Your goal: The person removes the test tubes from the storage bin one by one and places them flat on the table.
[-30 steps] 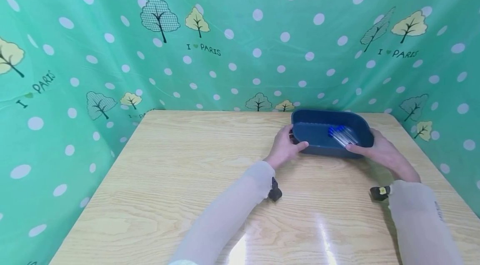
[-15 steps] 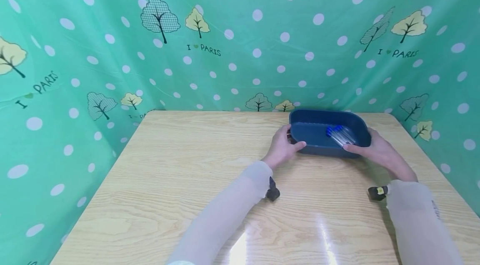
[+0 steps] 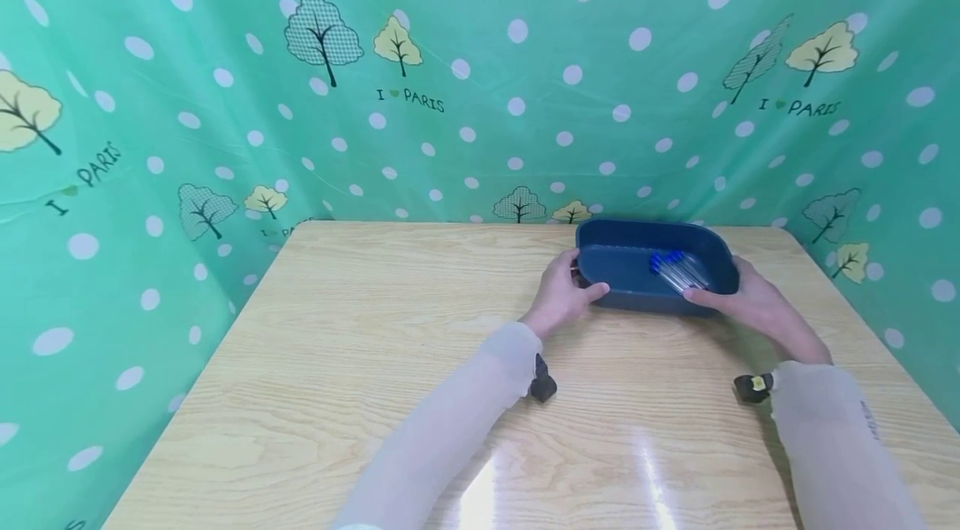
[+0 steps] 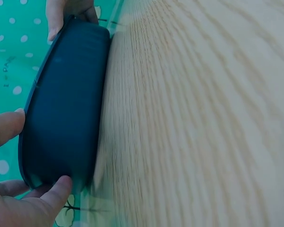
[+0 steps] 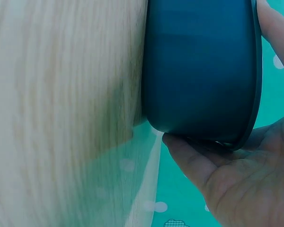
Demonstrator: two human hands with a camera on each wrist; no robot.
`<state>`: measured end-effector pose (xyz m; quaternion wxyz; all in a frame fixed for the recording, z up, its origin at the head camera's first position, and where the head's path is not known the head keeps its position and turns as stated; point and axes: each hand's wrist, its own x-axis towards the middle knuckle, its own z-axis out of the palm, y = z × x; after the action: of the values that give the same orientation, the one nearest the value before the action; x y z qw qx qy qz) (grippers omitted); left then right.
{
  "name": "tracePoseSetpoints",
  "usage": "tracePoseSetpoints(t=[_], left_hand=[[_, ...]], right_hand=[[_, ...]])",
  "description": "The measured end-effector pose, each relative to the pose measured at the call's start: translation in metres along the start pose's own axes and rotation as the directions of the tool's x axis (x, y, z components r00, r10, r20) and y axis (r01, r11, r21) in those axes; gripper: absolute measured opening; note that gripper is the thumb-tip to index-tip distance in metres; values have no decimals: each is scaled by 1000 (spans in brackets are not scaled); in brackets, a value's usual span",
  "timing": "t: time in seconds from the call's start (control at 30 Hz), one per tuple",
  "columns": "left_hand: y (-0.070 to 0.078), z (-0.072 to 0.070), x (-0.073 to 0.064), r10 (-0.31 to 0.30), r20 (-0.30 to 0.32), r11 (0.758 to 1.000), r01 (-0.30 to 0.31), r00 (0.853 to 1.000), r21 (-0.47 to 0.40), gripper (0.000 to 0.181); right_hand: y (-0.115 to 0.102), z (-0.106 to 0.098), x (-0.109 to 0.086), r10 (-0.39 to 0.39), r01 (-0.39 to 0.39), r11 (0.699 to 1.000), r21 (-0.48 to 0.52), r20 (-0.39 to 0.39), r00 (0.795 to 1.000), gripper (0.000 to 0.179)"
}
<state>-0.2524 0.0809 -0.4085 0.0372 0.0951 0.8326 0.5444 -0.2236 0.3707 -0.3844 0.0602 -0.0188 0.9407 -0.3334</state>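
A dark blue plastic basin (image 3: 626, 265) with rounded corners stands near the far edge of the table, right of the middle. Several clear pens (image 3: 679, 272) with blue caps lie together in its right half. My left hand (image 3: 562, 292) grips the left end, thumb at the front rim and fingers round the side. At the opposite end my right hand (image 3: 765, 305) holds the basin, its thumb over the front rim beside the pens. Both wrist views show the basin's outer wall (image 4: 68, 104) low against the table, with fingers curled around its ends.
The wood-grain table (image 3: 360, 347) reaches to a green dotted cloth (image 3: 480, 80) hanging behind it and along both sides. Black wrist cameras (image 3: 543, 380) are strapped over the light sleeves. Bright light reflections show on the near tabletop.
Both hands and the basin between them have shifted slightly left along the far part of the table. The pens have moved along inside it.
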Motion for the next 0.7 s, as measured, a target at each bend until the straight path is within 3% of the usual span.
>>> tracePoseSetpoints(t=[0.3, 0.7], left_hand=[[-3, -5, 0, 1, 3, 1000, -1, 1000, 9, 77], [-5, -9, 0, -15, 3, 1000, 15, 1000, -11, 78]], right_hand=[[-5, 4, 1, 65, -65, 998, 8, 24, 998, 107], [-10, 6, 1, 38, -38, 999, 1, 8, 999, 107]])
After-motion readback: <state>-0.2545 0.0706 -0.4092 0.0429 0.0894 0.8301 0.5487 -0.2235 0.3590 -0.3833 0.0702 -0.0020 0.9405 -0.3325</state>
